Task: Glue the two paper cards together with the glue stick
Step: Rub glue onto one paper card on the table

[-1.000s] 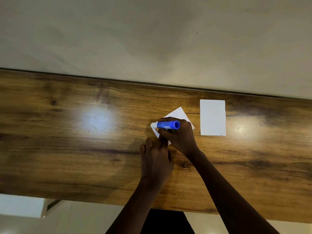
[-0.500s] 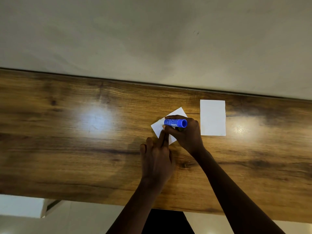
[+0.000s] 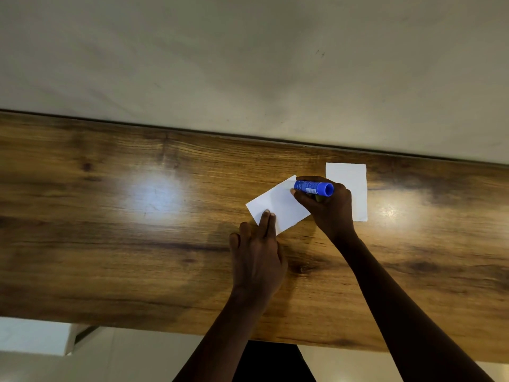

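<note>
Right hand (image 3: 330, 210) grips glue stick (image 3: 314, 188) over tilted card (image 3: 278, 205) on worktop (image 3: 110, 244). Left hand (image 3: 257, 255), fingers straight, pins the card's 7 o'clock corner. Second card (image 3: 349, 183) lies flat at 2 o'clock. Cards look thin, light and likely to slide, so press them flat near an edge.

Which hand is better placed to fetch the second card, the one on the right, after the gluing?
Probably the right hand: it lies beside the second card, though it grips the glue stick and must free itself first. The left hand presses the tilted card with straight fingers, farther away.
</note>
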